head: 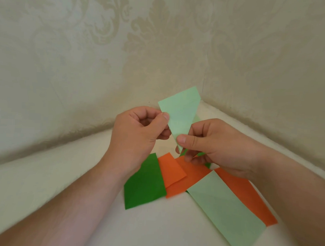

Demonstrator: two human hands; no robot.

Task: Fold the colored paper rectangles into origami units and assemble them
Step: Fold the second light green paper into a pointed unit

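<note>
A pale green paper piece (180, 110), partly folded to a narrow lower tip, is held upright above the table. My left hand (137, 133) pinches its left edge between thumb and fingers. My right hand (212, 144) pinches the lower tip with the thumb on top. Below them on the white table (64, 174) lie a dark green rectangle (144, 184), two overlapping orange pieces (172, 171), a long pale green rectangle (226, 213) and an orange rectangle (247, 195) under it. A bit of dark green paper (208, 164) peeks out beneath my right hand.
The table sits in a corner of two walls with pale patterned wallpaper (161, 40). The table's back edges meet the walls just behind the held paper.
</note>
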